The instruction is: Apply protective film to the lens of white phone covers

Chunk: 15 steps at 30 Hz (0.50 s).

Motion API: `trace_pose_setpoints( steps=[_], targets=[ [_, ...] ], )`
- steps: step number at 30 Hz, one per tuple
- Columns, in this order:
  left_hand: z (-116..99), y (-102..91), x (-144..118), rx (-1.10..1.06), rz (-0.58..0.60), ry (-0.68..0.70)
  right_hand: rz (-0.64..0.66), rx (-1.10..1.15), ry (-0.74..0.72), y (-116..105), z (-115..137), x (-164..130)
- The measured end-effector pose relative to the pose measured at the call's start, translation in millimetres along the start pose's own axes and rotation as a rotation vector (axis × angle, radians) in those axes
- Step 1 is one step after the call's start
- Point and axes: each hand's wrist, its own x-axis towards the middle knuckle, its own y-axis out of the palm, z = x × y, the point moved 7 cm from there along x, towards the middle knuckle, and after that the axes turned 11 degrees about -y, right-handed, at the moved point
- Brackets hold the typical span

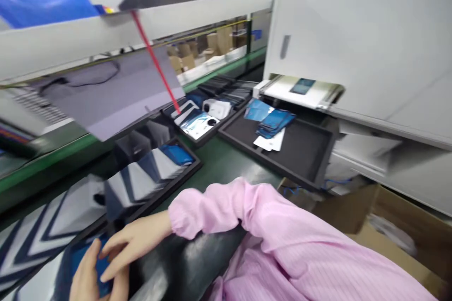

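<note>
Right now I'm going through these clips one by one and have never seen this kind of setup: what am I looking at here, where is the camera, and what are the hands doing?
The single picture comes from a camera worn on a person's head, looking forward and down, so the view is tilted and blurred.

There is no robot. The two bare hands at the bottom left belong to the wearer, who has pink sleeves. The right hand and left hand meet on a small blue item; it is too blurred to identify, and the grip cannot be judged.

The surface is a green bench. On it lie black trays: one holds a pile of blue sheets, and nearer ones hold blue and white pieces in rows. A grey machine stands at the right, with a cardboard box below it.
</note>
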Motion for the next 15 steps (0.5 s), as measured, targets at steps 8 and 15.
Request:
trace_pose_setpoints(
  steps=[8,15],
  targets=[
    [-163,126.3,-36,-0.356,0.551,0.666,-1.178,0.181,0.264,-160,0,-338],
    [-209,187.0,-57,-0.459,0.766,0.77,-1.982,0.028,0.452,-247,-33,-532]
  ],
)
